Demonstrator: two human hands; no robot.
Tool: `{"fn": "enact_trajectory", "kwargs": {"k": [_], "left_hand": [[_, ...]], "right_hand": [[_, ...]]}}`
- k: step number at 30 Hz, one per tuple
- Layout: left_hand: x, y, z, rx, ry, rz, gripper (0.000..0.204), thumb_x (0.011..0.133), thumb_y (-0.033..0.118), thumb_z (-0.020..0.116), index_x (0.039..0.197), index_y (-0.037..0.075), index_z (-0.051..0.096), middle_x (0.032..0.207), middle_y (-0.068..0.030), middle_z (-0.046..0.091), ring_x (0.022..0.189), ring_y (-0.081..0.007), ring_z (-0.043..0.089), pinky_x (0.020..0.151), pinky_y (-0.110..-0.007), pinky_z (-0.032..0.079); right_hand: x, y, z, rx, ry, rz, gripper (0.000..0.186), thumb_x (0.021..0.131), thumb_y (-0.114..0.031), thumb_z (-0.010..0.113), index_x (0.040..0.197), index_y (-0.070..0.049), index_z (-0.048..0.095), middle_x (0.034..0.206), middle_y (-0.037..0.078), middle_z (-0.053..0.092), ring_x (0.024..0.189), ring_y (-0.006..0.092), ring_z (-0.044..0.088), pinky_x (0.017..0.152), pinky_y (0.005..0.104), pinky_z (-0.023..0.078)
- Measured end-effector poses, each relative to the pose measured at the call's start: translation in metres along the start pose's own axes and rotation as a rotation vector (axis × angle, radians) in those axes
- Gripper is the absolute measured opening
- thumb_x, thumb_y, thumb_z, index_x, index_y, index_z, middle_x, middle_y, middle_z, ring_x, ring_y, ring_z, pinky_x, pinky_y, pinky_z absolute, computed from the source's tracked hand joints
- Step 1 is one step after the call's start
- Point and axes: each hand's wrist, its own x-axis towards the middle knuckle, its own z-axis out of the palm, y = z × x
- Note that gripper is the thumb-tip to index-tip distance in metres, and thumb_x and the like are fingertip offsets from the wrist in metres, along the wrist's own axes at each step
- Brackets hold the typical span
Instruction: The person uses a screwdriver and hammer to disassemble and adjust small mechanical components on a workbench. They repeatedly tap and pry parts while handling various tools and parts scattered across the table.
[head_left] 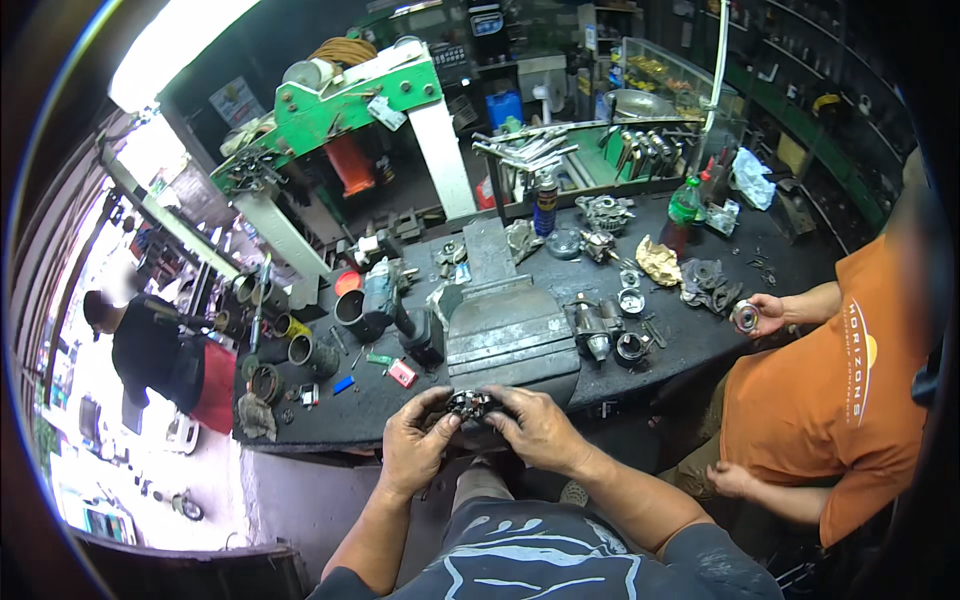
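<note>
Between my two hands, just off the bench's near edge, is a small round dark metal part [469,403] with light and reddish bits. My left hand [418,440] grips its left side, fingertips and thumb closed on the rim. On its right side my right hand [540,428] pinches it the same way. Fingers hide part of its outline. Directly beyond my hands stands a large grey bench vise [510,335]. A starter motor [597,328] lies to its right, beside round metal caps [631,301].
The dark workbench [700,335] carries a cordless drill [380,290], metal cylinders [315,355], a red box [402,373], a spray can [545,205], a green bottle [684,203] and greasy parts. At right, a person in orange [800,370] holds a round part. Another person [160,350] stands far left.
</note>
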Motion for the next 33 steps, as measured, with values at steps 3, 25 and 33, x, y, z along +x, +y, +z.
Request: {"fn": "enact_trajectory", "kwargs": {"k": [3, 25, 33], "left_hand": [[0.029, -0.015, -0.022, 0.102, -0.068, 0.071, 0.026, 0.102, 0.003, 0.076, 0.126, -0.004, 0.069, 0.115, -0.0072, 0.076, 0.106, -0.0143, 0.072, 0.095, -0.030, 0.058], [0.110, -0.047, -0.088, 0.017, -0.308, -0.014, 0.026, 0.107, 0.007, 0.070, 0.128, -0.005, 0.062, 0.109, -0.0092, 0.077, 0.097, -0.0140, 0.073, 0.086, -0.030, 0.061], [0.107, -0.054, -0.088, -0.113, -0.250, -0.208, 0.032, 0.108, 0.011, 0.070, 0.134, -0.006, 0.062, 0.114, -0.0105, 0.076, 0.098, -0.0154, 0.074, 0.085, -0.032, 0.064]], "right_hand": [[0.009, -0.007, 0.007, 0.014, 0.074, 0.122, 0.053, 0.097, -0.006, 0.076, 0.147, 0.001, 0.061, 0.126, 0.024, 0.074, 0.096, 0.0342, 0.077, 0.090, 0.0412, 0.061], [-0.126, 0.138, 0.137, 1.516, 1.095, 0.983, 0.040, 0.115, -0.047, 0.052, 0.129, -0.012, 0.065, 0.127, 0.011, 0.073, 0.118, 0.0334, 0.064, 0.114, 0.0585, 0.046], [-0.133, 0.171, 0.135, 1.520, 0.959, 1.015, 0.025, 0.114, -0.025, 0.052, 0.118, -0.009, 0.072, 0.113, 0.009, 0.077, 0.110, 0.0293, 0.071, 0.100, 0.0527, 0.060]]}}
